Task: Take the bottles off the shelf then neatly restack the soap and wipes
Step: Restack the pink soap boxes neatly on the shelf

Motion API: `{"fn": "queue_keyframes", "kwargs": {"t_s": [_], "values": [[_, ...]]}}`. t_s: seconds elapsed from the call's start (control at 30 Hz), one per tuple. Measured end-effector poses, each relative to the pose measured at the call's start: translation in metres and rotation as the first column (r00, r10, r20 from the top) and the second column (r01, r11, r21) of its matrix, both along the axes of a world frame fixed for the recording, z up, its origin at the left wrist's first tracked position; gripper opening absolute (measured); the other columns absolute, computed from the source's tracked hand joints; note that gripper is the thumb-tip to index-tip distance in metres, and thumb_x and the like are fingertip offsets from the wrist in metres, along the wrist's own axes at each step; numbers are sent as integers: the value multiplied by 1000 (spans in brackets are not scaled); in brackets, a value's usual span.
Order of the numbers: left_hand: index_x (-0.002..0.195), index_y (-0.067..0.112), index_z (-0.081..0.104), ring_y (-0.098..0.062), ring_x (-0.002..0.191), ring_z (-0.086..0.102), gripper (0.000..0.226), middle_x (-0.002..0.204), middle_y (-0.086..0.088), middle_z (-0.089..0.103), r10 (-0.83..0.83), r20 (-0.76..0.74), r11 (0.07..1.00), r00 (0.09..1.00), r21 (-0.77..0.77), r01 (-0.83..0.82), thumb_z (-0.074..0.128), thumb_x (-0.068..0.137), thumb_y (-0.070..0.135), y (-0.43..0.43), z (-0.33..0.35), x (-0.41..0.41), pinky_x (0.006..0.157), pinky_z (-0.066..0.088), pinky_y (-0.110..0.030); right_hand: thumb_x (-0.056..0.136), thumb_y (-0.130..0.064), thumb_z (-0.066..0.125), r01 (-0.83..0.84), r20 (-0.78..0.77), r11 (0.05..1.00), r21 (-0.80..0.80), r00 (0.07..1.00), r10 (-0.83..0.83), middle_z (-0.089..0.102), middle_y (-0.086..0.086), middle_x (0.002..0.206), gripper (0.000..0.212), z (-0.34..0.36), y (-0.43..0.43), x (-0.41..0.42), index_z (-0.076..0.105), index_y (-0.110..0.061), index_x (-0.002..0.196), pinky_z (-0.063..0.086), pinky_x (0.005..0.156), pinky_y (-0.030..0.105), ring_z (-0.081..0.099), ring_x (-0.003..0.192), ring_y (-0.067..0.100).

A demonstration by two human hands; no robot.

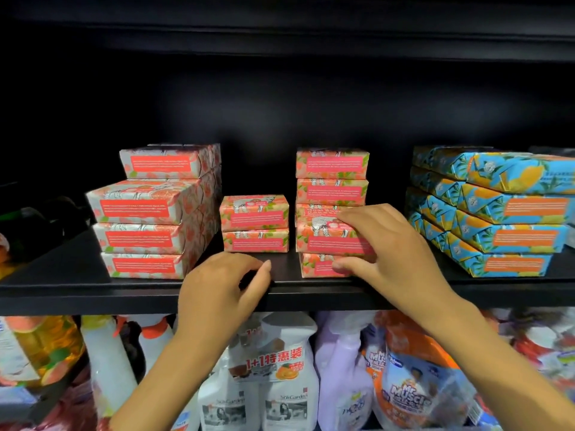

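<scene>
At the front edge of the black shelf [77, 275], just past 6 o'clock from centre, the left hand [214, 290] rests with its fingers loosely curled; its grip holds nothing, and one fingertip touches the shelf board just below the short stack [254, 223] of two pink soap boxes.

Toward 4 o'clock the right hand [389, 247] reaches into the tall stack [332, 169] of five pink soap boxes; its grip pinches the second box from the bottom [323, 241], fingers curled over the top and thumb pressed in underneath, against the front of the lowest box; that box sits a little forward of those above it.

Toward 9 o'clock stands a wider pink stack [149, 213], four packs high, the top one set back; at 3 o'clock, well apart from the tall stack, lie the blue-and-orange packs [504, 219], four high and angled; beyond the wide stack, at the far 9 o'clock edge, some dark shapes sit too dim to make out.

Below the shelf, from 7 to 5 o'clock, spray bottles [286, 368] stand crowded: white, lilac and yellow, with an orange refill pouch [413, 387] among them.
</scene>
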State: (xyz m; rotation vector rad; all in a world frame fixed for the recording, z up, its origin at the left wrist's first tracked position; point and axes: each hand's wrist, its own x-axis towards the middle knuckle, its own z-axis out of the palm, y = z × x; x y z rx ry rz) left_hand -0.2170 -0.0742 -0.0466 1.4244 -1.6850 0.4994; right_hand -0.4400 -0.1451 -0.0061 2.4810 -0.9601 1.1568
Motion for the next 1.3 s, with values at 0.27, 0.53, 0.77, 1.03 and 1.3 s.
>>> {"fn": "queue_keyframes", "kwargs": {"t_s": [0.27,0.53,0.77,1.03,1.3], "values": [[69,18,71,-5,60,64,52,66,5,70,-235,-655,940,718,36,340,52,81,65,13,38,-18,62,51,-18,82,-9,61,-119,13,921,-370,991,133,66,13,109,30,-4,16,2,65,1,110,41,98,28,55,108,24],[99,5,71,-23,93,71,33,95,-9,74,-314,-885,717,343,15,697,72,71,25,18,49,-22,82,56,-31,82,-12,71,-239,-15,857,-456,965,261,61,15,121,36,0,22,13,61,-3,115,42,102,41,52,120,29],[107,17,65,-4,97,67,44,102,11,72,-472,-682,832,559,-134,538,80,65,16,26,47,-26,77,49,-11,75,-45,67,-258,218,959,112,948,230,42,-8,137,79,27,28,3,38,-14,141,27,105,9,36,128,-1],[114,22,58,-10,108,63,62,114,9,66,-543,-624,779,563,-123,615,80,58,37,23,50,-20,80,53,-19,73,-9,61,-271,128,955,-122,950,286,62,1,101,29,34,34,8,62,-6,102,44,84,21,55,99,12],[101,20,66,-7,88,70,59,97,8,73,-487,-685,767,541,-40,640,83,47,34,24,49,-16,69,52,-14,72,-1,69,-358,104,914,-191,919,381,50,2,122,43,13,26,10,49,-11,109,43,97,27,48,119,16]]}}
